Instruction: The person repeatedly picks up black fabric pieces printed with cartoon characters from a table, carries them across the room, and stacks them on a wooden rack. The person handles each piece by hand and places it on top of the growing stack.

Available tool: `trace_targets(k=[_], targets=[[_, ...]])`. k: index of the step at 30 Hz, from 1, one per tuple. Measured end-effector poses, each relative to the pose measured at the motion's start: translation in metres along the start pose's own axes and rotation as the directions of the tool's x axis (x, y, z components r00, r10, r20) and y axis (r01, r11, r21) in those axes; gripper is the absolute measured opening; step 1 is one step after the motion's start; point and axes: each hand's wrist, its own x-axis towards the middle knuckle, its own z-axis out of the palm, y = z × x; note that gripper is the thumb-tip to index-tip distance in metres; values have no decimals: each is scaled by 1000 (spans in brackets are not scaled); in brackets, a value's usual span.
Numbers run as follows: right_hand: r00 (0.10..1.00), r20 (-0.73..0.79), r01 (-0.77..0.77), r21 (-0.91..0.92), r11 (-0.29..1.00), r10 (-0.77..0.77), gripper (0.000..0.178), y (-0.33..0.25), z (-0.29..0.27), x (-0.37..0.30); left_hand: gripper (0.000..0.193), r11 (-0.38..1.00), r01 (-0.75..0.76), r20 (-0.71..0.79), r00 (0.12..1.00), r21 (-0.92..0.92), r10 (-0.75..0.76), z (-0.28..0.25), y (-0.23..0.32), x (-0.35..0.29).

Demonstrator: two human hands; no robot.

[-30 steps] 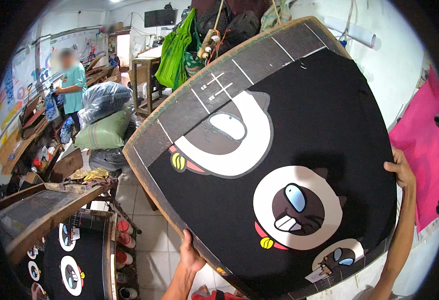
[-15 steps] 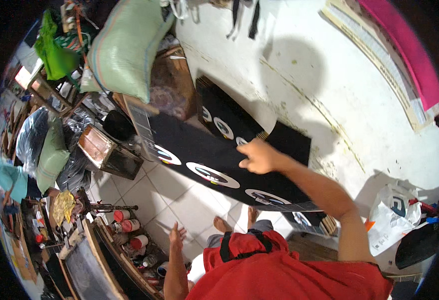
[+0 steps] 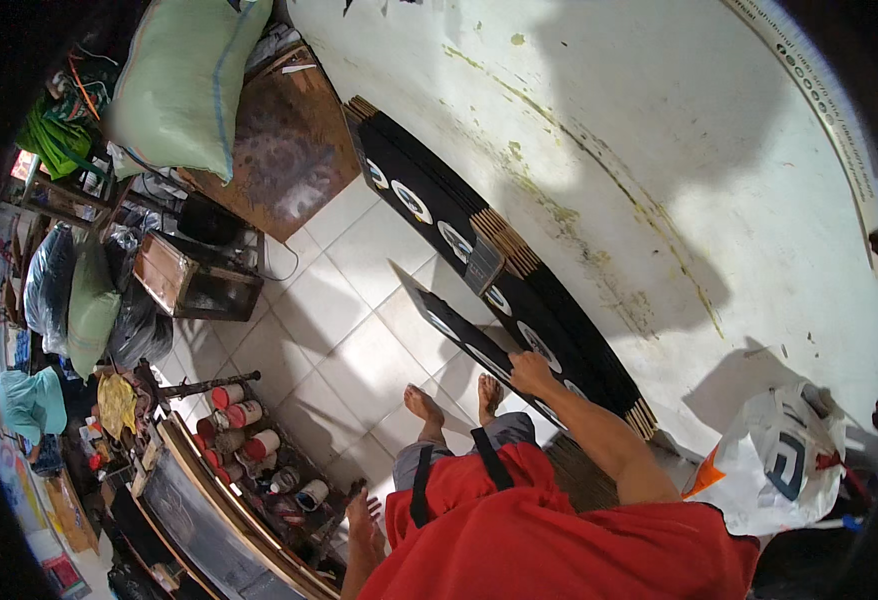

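Observation:
My right hand (image 3: pixel 531 372) grips the top edge of a black board (image 3: pixel 447 322) printed with round white-and-black faces. The board stands on edge on the tiled floor, tilted toward a row of similar black boards (image 3: pixel 569 320) that leans on the white wall. A second row of those boards (image 3: pixel 399 165) stands further along the wall. My left hand (image 3: pixel 364 515) hangs at my side with its fingers spread and holds nothing. My bare feet (image 3: pixel 454 400) are just beside the held board.
A white plastic bag (image 3: pixel 779 460) lies at the wall to my right. Paint cans (image 3: pixel 244 415) and a long framed screen (image 3: pixel 199 510) are on my left. A wooden crate (image 3: pixel 194 280), a green sack (image 3: pixel 174 80) and a person in teal (image 3: pixel 29 400) are beyond.
A second ago both hands held the board up before me. It has come down to the floor by the wall, the left hand has let go, and the view has turned downward.

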Motion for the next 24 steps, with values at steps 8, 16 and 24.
trace_targets(k=[8, 16, 24], targets=[[985, -15, -169, 7, 986, 169, 21, 87, 31, -21, 56, 959, -284, 173, 945, 11, 278, 94, 61, -54], [980, -25, -198, -31, 980, 197, 24, 131, 50, -8, 40, 991, -114, 70, 991, 63, 110, 81, 8, -66], [974, -51, -223, -97, 970, 219, 21, 146, 75, 6, 35, 995, 21, 19, 1000, 92, -23, 39, -45, -62]])
